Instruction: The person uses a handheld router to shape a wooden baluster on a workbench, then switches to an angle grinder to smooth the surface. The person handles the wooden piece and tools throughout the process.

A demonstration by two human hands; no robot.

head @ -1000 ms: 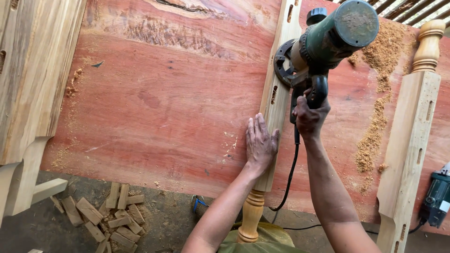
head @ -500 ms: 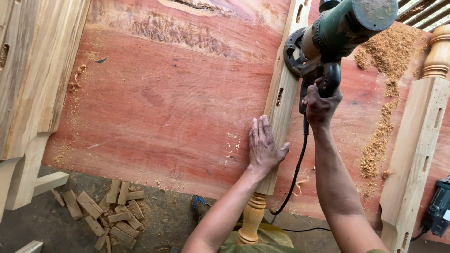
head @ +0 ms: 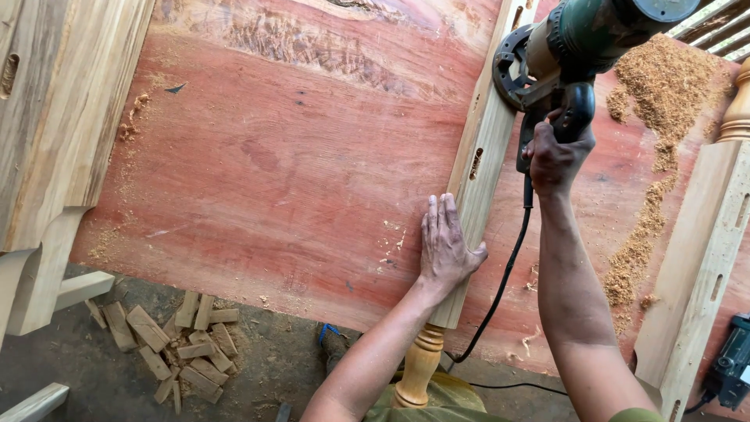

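1. We take the long pale wooden post (head: 488, 148) as our landmark; it lies lengthwise on the broad reddish slab (head: 297, 164), running from the near edge up toward the far side, with slot-shaped mortises cut along its face.
2. Our left hand (head: 445, 246) lies flat and open on the near part of the post, fingers stretched out together and pointing away from us, thumb spread to the right; it presses down and grips nothing.
3. Our right hand (head: 556, 152) is closed tightly around the black handle of the green power tool (head: 578, 39), just right of the post.
4. The tool hangs over the far part of the post, its round black base (head: 516, 70) against the post's face or just above it; we cannot tell which.
5. A black cord (head: 500, 289) drops from the handle and trails along the right of the post toward its turned foot (head: 418, 367).
6. Sawdust (head: 664, 101) lies heaped on the slab well right of the post.
7. A second pale post (head: 703, 258) lies farther right, beyond the sawdust.
8. On the ground, left of the post's foot, lies a scatter of small wood offcuts (head: 172, 344).
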